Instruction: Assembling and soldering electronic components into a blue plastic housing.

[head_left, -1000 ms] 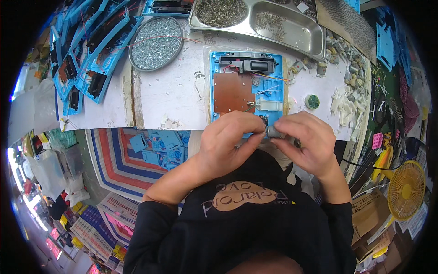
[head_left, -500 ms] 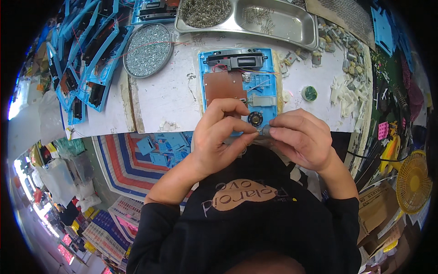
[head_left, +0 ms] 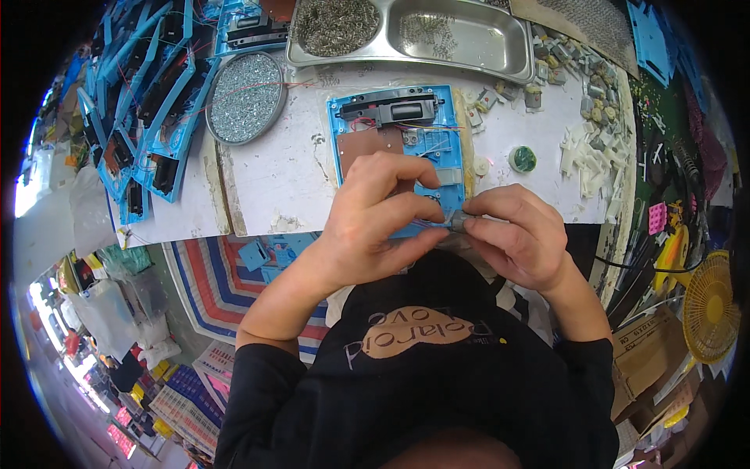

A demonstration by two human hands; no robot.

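A small grey block-shaped part (head_left: 456, 220) is pinched between the thumb and fingertips of my right hand (head_left: 519, 234), over the table's front edge. My left hand (head_left: 379, 215) is close beside it, fingers curved and thumb apart from them; the thumb tip comes near the part, and no held thing shows plainly. Beneath and beyond my hands lies a blue plastic casing (head_left: 458, 148) with a brown circuit board (head_left: 361, 148), a black module (head_left: 391, 109), thin wires and a whitish piece (head_left: 449, 177). My left hand covers the casing's lower part and its round black piece.
Blue casings (head_left: 168, 117) are piled at the left, near a round dish of small silvery pieces (head_left: 246, 98). A metal tray (head_left: 469, 43) with springs stands at the back. Grey blocks (head_left: 598, 94), white plastic pieces (head_left: 586, 160) and a green round item (head_left: 522, 159) lie at right.
My left thumb and index finger have spread apart from a pinch near the part. My right hand keeps its hold. The view has shifted slightly, and my left hand hides the round black piece.
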